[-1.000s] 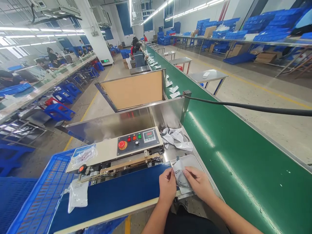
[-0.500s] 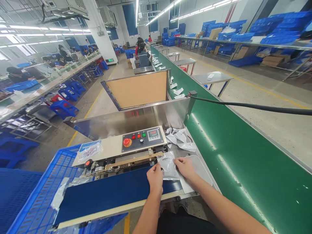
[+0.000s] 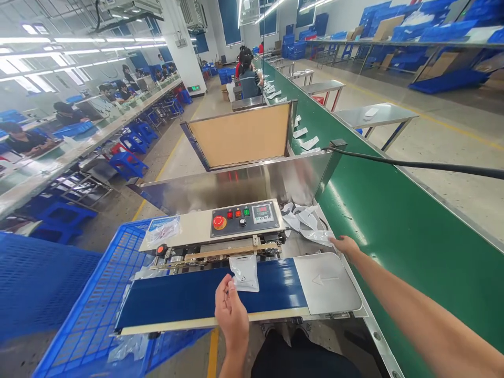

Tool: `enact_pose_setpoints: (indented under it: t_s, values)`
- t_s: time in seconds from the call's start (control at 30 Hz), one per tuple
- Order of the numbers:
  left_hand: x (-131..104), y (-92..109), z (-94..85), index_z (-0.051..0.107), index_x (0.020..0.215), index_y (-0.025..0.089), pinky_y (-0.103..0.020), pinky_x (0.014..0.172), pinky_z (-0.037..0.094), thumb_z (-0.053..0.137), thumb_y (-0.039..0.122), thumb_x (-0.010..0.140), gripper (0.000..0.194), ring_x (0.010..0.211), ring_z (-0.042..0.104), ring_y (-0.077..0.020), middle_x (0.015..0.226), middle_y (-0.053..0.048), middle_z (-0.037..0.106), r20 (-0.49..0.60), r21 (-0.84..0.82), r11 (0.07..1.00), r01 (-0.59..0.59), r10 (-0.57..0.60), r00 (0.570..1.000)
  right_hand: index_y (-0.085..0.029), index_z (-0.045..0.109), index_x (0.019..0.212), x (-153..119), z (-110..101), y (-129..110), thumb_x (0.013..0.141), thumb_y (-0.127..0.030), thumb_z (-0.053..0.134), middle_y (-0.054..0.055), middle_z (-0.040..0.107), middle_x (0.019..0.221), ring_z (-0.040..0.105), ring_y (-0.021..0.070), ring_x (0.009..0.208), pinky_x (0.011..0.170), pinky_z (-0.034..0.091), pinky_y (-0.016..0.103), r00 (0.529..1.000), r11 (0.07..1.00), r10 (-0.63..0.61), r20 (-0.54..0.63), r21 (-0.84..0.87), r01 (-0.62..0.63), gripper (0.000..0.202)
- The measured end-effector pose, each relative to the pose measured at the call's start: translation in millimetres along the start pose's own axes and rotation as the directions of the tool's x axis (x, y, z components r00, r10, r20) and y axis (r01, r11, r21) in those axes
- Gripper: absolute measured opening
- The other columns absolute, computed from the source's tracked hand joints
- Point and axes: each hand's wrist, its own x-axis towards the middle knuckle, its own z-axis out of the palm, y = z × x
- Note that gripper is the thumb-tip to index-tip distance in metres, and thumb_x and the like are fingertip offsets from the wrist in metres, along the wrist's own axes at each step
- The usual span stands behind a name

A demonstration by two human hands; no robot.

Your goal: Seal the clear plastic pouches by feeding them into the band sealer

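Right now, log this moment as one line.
left hand: loosely curled at white pouch | white pouch: over blue belt, top edge at machine | right hand: at edge of pouch pile

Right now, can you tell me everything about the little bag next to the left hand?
The bag is whitish-grey and shiny, like thin plastic, with wrinkles and small dark marks on its front. It looks a bit puffy, but its contents don't show. It lies over the blue belt, its top end at the machine's long tan bar. The left hand is at its left edge; whether the fingers touch it, I can't tell.
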Motion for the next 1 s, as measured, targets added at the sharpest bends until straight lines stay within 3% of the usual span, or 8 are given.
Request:
enact_pose_setpoints:
  t_s: [0.13,0.23,0.4,0.57,0.63,0.77,0.9,1.0]
  values:
    - [-17.3,3.2,15.6,0.076,0.122,0.018,-0.040,0.097,0.062,0.067,0.062,0.098,0.051,0.113,0.076,-0.0302,0.122,-0.017,0.078,0.142,-0.025,0.998,-0.059,0.062,0.988,-0.021,0.065,0.067,0.1,5.2,-6.2,0.079,-0.044,0.069,0.005,0.067,0.064,0.062,0.0213,0.064,0.062,0.044,0.031,0.991,1.000,0.003,0.133,0.023,-0.007,0.027]
    - [-25.8,10.1,35.8,0.079,0.117,0.018,-0.042,0.095,0.063,0.067,0.059,0.100,0.045,0.109,0.077,-0.0303,0.116,-0.017,0.080,0.279,0.005,0.989,-0.145,0.137,0.951,-0.023,0.059,0.068,-9.2,-9.9,-32.0,0.082,-0.045,0.062,0.004,0.070,0.074,0.064,0.0214,0.073,0.069,0.045,0.031,0.984,0.990,-0.134,0.115,0.060,0.127,0.026]
    - [-43.2,34.1,88.2,0.083,0.118,0.022,-0.048,0.104,0.060,0.063,0.045,0.104,0.034,0.115,0.075,-0.0324,0.122,-0.016,0.080,0.553,0.006,0.904,-0.428,0.354,0.754,-0.024,0.053,0.065,-68.6,-61.8,-79.4,0.078,-0.038,0.063,0.009,0.075,0.125,0.068,0.0221,0.092,0.082,0.049,0.033,0.905,0.902,-0.423,-0.034,0.082,0.425,0.022]
    - [-58.3,49.2,135.8,0.079,0.134,0.025,-0.052,0.115,0.054,0.065,0.042,0.101,0.039,0.130,0.069,-0.0350,0.137,-0.015,0.076,0.666,-0.117,0.824,-0.555,0.479,0.571,-0.023,0.055,0.065,-146.5,-90.1,-103.4,0.079,-0.040,0.071,0.008,0.078,0.115,0.070,0.0250,0.099,0.090,0.054,0.036,0.875,0.842,-0.480,0.056,0.310,0.442,0.027]
    - [-60.0,49.2,138.8,0.083,0.124,0.026,-0.044,0.103,0.058,0.058,0.042,0.105,0.034,0.113,0.076,-0.0314,0.121,-0.014,0.081,0.686,-0.122,0.846,-0.518,0.449,0.572,-0.023,0.066,0.075,-161.5,-89.0,-101.4,0.083,-0.052,0.072,0.010,0.078,0.110,0.071,0.0238,0.089,0.079,0.057,0.035,0.893,0.823,-0.414,0.178,0.492,0.283,0.031]
    - [-59.5,40.7,124.1,0.080,0.086,0.022,-0.029,0.067,0.047,0.050,0.048,0.108,0.046,0.067,0.063,-0.0210,0.073,-0.007,0.073,0.683,-0.022,0.935,-0.354,0.272,0.678,-0.022,0.078,0.114,-170.6,-71.9,-77.3,0.086,-0.071,0.070,0.012,0.078,0.112,0.069,0.0209,0.075,0.058,0.055,0.031,0.900,0.684,-0.319,0.298,0.729,0.001,0.057]
    - [-59.0,27.3,113.2,0.069,0.070,0.020,-0.028,0.059,0.033,0.054,0.055,0.104,0.051,0.060,0.047,-0.0165,0.063,-0.002,0.060,0.673,0.003,0.977,-0.211,0.154,0.723,-0.021,0.082,0.093,-178.0,-47.6,-51.6,0.080,-0.065,0.081,0.006,0.077,0.085,0.068,0.0219,0.076,0.070,0.056,0.031,0.828,0.718,-0.433,0.357,0.691,0.078,0.046]
    - [-54.3,17.4,118.1,0.064,0.065,0.020,-0.027,0.059,0.031,0.061,0.060,0.097,0.052,0.060,0.044,-0.0153,0.061,-0.001,0.056,0.659,0.024,0.994,-0.106,0.064,0.749,-0.020,0.079,0.079,-180.2,-33.2,-45.4,0.080,-0.064,0.078,0.004,0.071,0.072,0.063,0.0200,0.065,0.062,0.052,0.030,0.890,0.740,-0.332,0.313,0.671,0.040,0.044]
